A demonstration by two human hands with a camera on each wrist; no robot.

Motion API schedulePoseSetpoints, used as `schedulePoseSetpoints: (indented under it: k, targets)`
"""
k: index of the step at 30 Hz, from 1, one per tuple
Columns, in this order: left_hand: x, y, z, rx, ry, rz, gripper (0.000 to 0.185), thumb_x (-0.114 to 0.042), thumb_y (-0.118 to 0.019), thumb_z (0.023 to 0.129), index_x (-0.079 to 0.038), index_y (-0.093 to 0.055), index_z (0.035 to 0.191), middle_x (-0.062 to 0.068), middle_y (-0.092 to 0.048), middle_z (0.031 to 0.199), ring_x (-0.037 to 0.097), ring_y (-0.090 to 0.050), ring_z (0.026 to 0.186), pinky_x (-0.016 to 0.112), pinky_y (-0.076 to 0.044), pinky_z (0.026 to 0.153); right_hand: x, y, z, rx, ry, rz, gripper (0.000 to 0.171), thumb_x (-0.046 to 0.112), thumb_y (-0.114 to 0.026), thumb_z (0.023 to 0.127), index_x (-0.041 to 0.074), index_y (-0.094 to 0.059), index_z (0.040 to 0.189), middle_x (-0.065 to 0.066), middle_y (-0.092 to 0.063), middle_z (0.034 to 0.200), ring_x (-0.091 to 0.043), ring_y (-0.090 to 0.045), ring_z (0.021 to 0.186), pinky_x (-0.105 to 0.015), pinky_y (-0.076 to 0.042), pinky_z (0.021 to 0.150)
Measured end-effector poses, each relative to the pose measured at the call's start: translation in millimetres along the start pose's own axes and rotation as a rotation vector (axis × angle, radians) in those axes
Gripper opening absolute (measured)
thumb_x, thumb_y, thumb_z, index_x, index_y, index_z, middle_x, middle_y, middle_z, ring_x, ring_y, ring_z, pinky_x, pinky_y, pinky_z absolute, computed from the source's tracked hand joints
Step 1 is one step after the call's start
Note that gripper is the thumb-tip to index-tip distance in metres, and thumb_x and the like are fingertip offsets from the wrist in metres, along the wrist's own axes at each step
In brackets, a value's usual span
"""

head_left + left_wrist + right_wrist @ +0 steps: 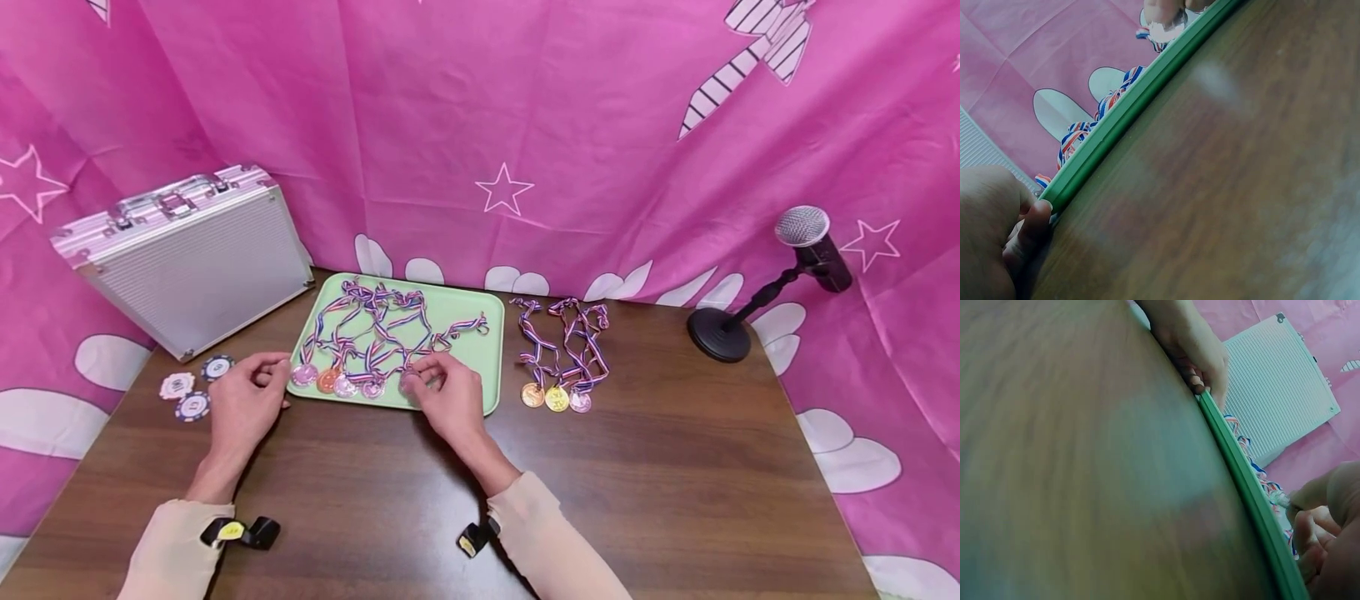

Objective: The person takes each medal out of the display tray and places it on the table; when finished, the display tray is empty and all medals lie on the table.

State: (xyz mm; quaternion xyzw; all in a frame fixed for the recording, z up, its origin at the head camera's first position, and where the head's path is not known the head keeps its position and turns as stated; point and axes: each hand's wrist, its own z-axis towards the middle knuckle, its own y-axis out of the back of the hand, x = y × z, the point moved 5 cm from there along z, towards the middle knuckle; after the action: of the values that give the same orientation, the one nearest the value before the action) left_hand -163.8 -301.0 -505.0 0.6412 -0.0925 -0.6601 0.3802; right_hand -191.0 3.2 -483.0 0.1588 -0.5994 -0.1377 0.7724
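Observation:
Several medals on red, white and blue ribbons lie in a light green tray. Along its front edge sit a bronze medal and silvery ones such as this silver medal. My left hand pinches the tray's front left corner between thumb and fingers. Over the front rim, my right hand pinches another silver medal at its edge; the fingers partly hide it. In the right wrist view this medal shows at the fingertips, just inside the green rim.
Right of the tray lie a bronze medal, a gold medal and a silver medal with ribbons. A silver case stands at the back left, poker chips before it. A microphone on a stand is far right.

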Motion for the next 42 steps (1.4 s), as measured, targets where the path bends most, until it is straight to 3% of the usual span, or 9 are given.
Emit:
schedulePoseSetpoints:
  k: [10,17,26,30,36,42]
  targets:
    - [0.4,-0.5,0.4,-0.008,-0.022,-0.016,0.032,-0.025,-0.069,0.11,0.001,-0.079,0.126,0.017,-0.076,0.092,-0.008,-0.06,0.052,0.012,-0.05,0.05,6.8,40.0,1.7,-0.016,-0.067,0.231,0.009,-0.004,-0.083,0.093,-0.004,-0.084,0.102,-0.016,-0.079,0.085,-0.001,-0.061,0.062,-0.013,-0.047,0.055]
    - [0.4,0.1,2.0,-0.01,-0.024,-0.009,0.032,-0.025,-0.068,0.11,0.001,-0.079,0.126,0.017,-0.077,0.092,-0.009,-0.059,0.052,0.012,-0.049,0.05,23.7,78.4,4.5,-0.038,-0.094,0.346,0.012,-0.004,-0.08,0.094,-0.005,-0.083,0.106,-0.007,-0.077,0.083,-0.007,-0.066,0.06,-0.016,-0.047,0.052]
    - [1.1,-1.8,1.7,-0.012,-0.024,-0.013,0.032,-0.025,-0.068,0.11,0.001,-0.079,0.125,0.014,-0.076,0.088,-0.009,-0.059,0.051,0.012,-0.049,0.05,54.6,141.4,10.3,-0.127,-0.055,0.419,0.015,-0.007,-0.078,0.096,-0.011,-0.08,0.11,0.0,-0.079,0.086,-0.008,-0.068,0.063,-0.021,-0.061,0.06]
    - [-0.4,-1.7,1.1,-0.025,-0.036,-0.02,0.029,-0.023,-0.069,0.109,0.0,-0.08,0.123,0.015,-0.076,0.087,-0.009,-0.059,0.051,0.011,-0.049,0.05,68.5,177.1,4.8,-0.182,-0.029,0.44,0.016,-0.009,-0.078,0.096,-0.012,-0.08,0.112,0.0,-0.081,0.088,-0.01,-0.068,0.064,-0.023,-0.063,0.062]
    - [-1.9,-1.6,0.4,-0.04,-0.05,-0.042,0.026,-0.021,-0.07,0.108,-0.001,-0.082,0.12,0.016,-0.076,0.086,-0.01,-0.059,0.05,0.011,-0.05,0.05,84.9,232.4,-4.7,-0.317,0.022,0.54,0.016,-0.013,-0.074,0.096,-0.002,-0.084,0.103,-0.004,-0.08,0.086,-0.008,-0.066,0.062,-0.021,-0.06,0.06]
    - [0.3,-1.1,1.2,-0.031,-0.027,-0.028,0.03,-0.025,-0.068,0.109,-0.001,-0.081,0.122,0.015,-0.076,0.087,-0.009,-0.06,0.051,0.011,-0.049,0.05,82.0,272.6,12.3,-0.445,0.062,0.539,0.013,-0.012,-0.075,0.095,-0.003,-0.084,0.099,-0.005,-0.077,0.079,-0.01,-0.062,0.053,-0.017,-0.049,0.051]
